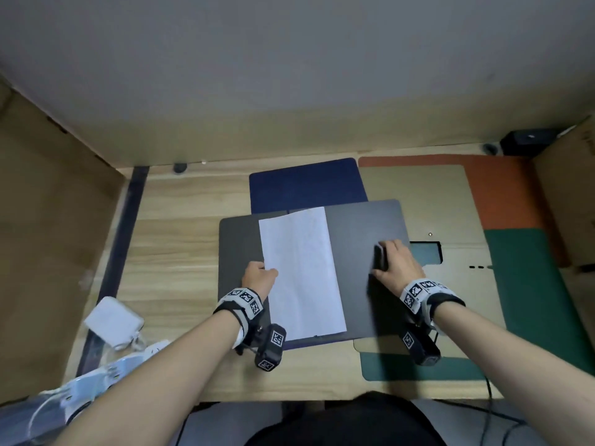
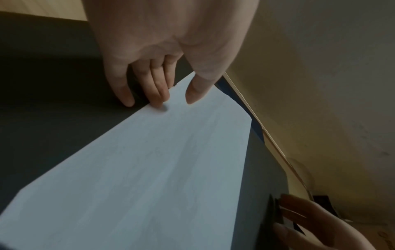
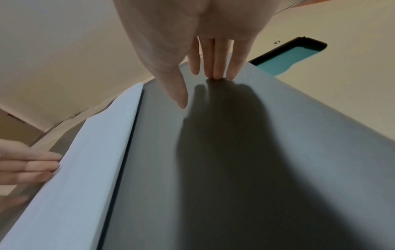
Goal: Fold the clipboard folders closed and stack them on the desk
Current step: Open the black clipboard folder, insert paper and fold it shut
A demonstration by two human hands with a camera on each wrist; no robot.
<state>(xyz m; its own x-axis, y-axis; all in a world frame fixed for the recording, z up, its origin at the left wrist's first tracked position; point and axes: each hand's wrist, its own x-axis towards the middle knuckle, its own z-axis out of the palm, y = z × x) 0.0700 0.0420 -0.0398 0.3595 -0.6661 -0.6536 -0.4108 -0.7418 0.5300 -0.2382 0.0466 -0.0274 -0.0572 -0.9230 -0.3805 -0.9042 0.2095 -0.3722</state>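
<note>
An open dark grey clipboard folder lies on the wooden desk, with a white paper sheet over its middle. My left hand is at the sheet's left edge; the thumb lies on top and the fingertips are at the edge, pinching it. My right hand presses straight fingers on the right cover near its outer edge. A navy folder lies behind. An orange folder and a green one lie to the right.
A tan board with a cut-out lies across the orange and green folders, partly under the grey cover. A white adapter and cables sit at the front left. A black box stands back right. Cardboard walls close both sides.
</note>
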